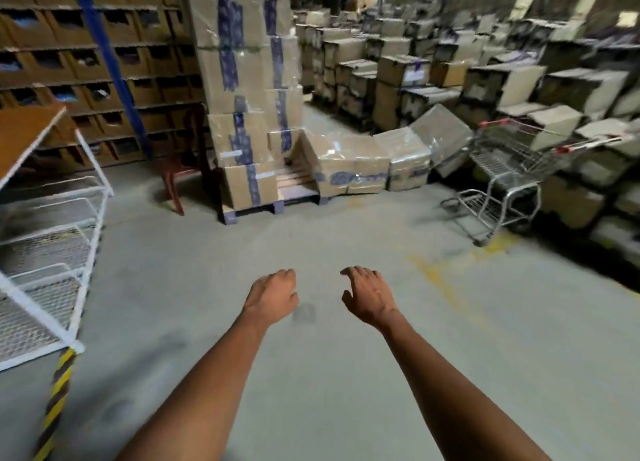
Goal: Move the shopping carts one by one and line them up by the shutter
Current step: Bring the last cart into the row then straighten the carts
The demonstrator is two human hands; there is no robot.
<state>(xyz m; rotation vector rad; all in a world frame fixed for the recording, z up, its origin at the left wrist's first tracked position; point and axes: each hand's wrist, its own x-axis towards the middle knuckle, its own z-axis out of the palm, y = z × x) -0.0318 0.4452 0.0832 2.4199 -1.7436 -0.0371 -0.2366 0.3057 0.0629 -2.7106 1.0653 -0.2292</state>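
A metal wire shopping cart (509, 173) with red handle trim stands at the right, up against stacks of cardboard boxes. A second red-trimmed handle (588, 143) shows just beyond it, so another cart may be nested there. Both my arms reach forward over the bare concrete floor. My left hand (273, 296) is loosely curled and holds nothing. My right hand (369, 294) has its fingers spread and holds nothing. Both hands are well short of the cart, to its lower left. No shutter is in view.
A tall wrapped stack of boxes on a pallet (249, 114) stands ahead, with fallen wrapped boxes (374, 162) to its right. A white wire shelf unit (52, 238) and a yellow-black striped post (57, 405) are at the left. Faded yellow floor markings (443, 280) lie near the cart.
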